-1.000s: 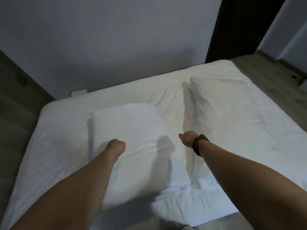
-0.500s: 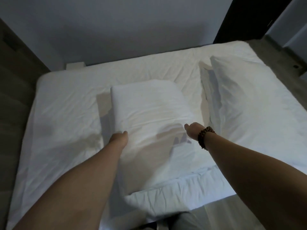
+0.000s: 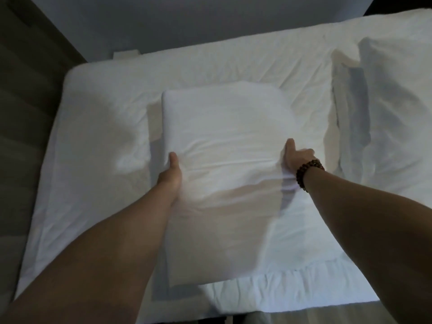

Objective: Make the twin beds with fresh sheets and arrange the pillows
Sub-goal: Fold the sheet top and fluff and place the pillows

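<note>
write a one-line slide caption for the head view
The left hand and right hand grip opposite sides of a white pillow over the sheeted bed, a second pillow lying to its right.

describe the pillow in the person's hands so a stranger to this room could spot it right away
Start at the white-sheeted bed against the grey wall. The pillow is in its middle, gripped at both sides by the left hand and right hand. The other pillow sits untouched at the bed's right edge.

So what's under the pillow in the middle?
The white sheet shows round the pillow. Left hand and right hand grip its sides, thumbs on top; whatever lies beneath is hidden.
</note>
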{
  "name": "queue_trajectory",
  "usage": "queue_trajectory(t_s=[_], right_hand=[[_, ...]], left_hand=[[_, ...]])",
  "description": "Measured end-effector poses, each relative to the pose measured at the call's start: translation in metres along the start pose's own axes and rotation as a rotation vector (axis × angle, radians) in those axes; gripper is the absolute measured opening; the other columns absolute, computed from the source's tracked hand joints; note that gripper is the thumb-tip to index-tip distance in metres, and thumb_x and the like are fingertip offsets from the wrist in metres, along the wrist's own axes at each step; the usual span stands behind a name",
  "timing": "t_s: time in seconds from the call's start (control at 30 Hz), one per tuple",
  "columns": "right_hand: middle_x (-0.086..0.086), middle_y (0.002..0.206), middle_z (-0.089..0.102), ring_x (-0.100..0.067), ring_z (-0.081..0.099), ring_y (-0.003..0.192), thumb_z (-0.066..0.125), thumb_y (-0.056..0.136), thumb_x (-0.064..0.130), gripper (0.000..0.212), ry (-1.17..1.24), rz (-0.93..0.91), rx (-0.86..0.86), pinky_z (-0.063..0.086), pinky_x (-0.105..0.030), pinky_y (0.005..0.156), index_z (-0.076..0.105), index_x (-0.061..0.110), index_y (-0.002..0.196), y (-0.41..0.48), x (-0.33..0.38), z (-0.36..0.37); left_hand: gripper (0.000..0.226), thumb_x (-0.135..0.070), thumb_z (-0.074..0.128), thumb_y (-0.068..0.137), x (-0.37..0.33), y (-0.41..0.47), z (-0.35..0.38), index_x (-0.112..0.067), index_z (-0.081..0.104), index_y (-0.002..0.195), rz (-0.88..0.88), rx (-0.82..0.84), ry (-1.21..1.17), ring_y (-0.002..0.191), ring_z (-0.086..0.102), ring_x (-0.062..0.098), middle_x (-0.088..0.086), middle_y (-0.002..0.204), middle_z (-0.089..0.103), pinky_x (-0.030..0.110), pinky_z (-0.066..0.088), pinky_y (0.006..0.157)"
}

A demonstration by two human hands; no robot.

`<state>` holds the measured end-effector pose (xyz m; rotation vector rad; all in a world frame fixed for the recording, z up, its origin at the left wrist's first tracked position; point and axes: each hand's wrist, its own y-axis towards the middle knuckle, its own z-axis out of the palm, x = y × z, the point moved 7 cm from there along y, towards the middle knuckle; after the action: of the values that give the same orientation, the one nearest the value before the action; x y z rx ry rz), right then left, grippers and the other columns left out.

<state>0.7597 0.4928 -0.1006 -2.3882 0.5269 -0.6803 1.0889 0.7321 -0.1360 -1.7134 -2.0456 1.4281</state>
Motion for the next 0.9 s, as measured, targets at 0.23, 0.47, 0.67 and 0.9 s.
queue_trajectory(t_s=[0.23, 0.47, 0.67, 0.9], right_hand=[[-0.015, 0.132, 0.056, -0.035, 0.056, 0.114, 0.012, 0.077, 0.091, 0.113, 0.015, 0.037, 0.001, 0.045, -0.042, 0.093, 0.044, 0.005, 0.143, 0.045, -0.014, 0.012], [-0.021, 0.138, 0.045, -0.038, 0.041, 0.129, 0.003, 0.076, 0.091, 0.113, -0.2, 0.024, -0.245, 0.03, -0.054, 0.105, 0.037, 0.007, 0.143, 0.052, -0.015, 0.027], [-0.022, 0.138, 0.05, -0.04, 0.048, 0.126, 0.004, 0.07, 0.095, 0.121, -0.158, 0.033, -0.213, 0.034, -0.053, 0.108, 0.041, 0.004, 0.141, 0.056, -0.019, 0.023], [-0.025, 0.119, 0.062, -0.036, 0.056, 0.098, 0.008, 0.081, 0.089, 0.103, -0.041, -0.033, -0.195, 0.041, -0.041, 0.087, 0.061, 0.003, 0.105, -0.013, 0.008, 0.012]], left_hand=[[0.128, -0.097, 0.012, 0.072, 0.017, 0.038, 0.025, 0.001, 0.038, 0.151, -0.021, -0.057, 0.089, 0.141, 0.041, 0.036, 0.024, 0.155, 0.039, 0.039, 0.029, 0.119], [0.135, -0.101, 0.013, 0.065, 0.035, 0.055, 0.034, 0.001, 0.029, 0.151, -0.119, -0.208, 0.164, 0.138, 0.04, 0.041, 0.027, 0.152, 0.039, 0.049, 0.029, 0.118], [0.128, -0.098, 0.013, 0.071, 0.035, 0.058, 0.035, -0.001, 0.029, 0.153, -0.054, -0.175, 0.18, 0.138, 0.042, 0.041, 0.025, 0.153, 0.04, 0.049, 0.032, 0.116], [0.108, -0.087, 0.025, 0.086, 0.024, 0.039, -0.013, 0.002, 0.053, 0.14, 0.047, 0.004, 0.108, 0.132, 0.052, 0.037, 0.026, 0.144, 0.051, 0.039, 0.039, 0.113]])
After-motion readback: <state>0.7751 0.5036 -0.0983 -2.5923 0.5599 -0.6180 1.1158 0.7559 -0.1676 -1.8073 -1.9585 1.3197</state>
